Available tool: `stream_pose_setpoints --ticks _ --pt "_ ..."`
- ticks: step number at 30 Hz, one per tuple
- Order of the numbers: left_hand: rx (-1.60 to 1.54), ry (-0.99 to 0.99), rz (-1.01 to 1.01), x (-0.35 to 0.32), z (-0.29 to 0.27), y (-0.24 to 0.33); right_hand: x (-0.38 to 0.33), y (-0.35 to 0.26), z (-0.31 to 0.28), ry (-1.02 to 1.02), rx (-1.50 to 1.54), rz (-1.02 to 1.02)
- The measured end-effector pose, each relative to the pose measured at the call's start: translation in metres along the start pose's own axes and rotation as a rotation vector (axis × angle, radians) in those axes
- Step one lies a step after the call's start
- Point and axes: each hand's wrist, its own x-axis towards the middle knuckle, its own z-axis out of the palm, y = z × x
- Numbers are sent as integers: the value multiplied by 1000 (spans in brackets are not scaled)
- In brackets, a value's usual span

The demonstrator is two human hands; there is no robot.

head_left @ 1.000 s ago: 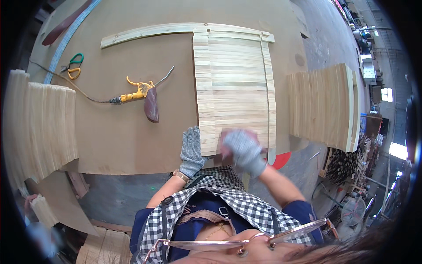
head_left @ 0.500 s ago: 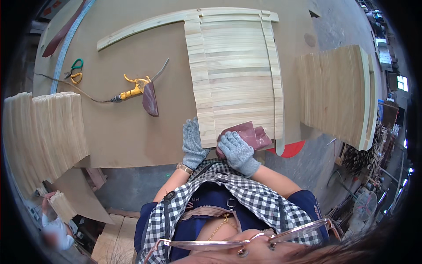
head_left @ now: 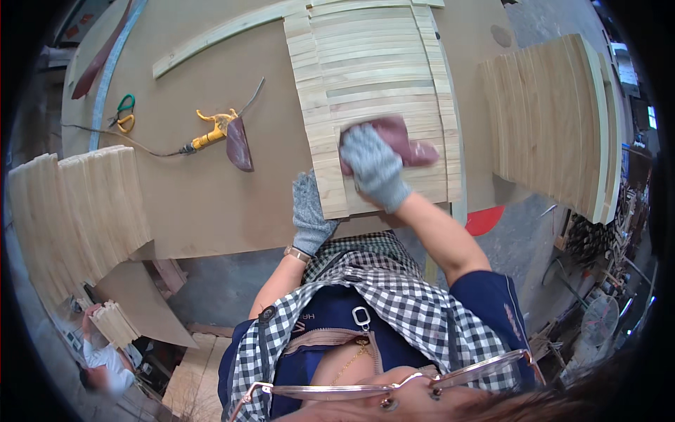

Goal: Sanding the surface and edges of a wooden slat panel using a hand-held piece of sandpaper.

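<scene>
A row of pale wooden strips lies side by side across the bench in front of me. My right hand, in a grey knit glove, presses a folded maroon sheet of sandpaper onto the strips' top faces, toward their near end. Part of the sheet sticks out to the right and is smeared by motion. At the row's near left corner rests my left hand, gloved alike, its fingers stretched out along the strips' side and nothing visible in them.
A yellow air blow gun with a hose and a maroon sandpaper piece lie left on the brown bench. Scissors lie farther left. Wood stacks flank both sides. Another person stands at the lower left.
My right hand has slid the sandpaper away from me along the strips, from their near end. The left hand keeps its place at the corner. The whole view has shifted slightly.
</scene>
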Motion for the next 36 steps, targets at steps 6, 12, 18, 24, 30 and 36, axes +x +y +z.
stream_pose_setpoints --ticks 6,12,18,24,30,36 --pt "53 95 57 -5 10 -9 -74 -43 -13 -126 -6 -45" --pt "-10 80 52 -5 10 -8 -10 13 -35 85 -138 -1" --pt "60 39 -5 -2 23 -12 -46 -37 10 93 -117 216" --pt "30 109 56 -1 16 -12 -129 -88 -15 -80 -58 202" --pt "-34 20 47 0 -2 -5 -102 -47 -58 132 -281 305" --pt "107 115 368 7 -11 -12 -73 -56 15 -94 -646 415"
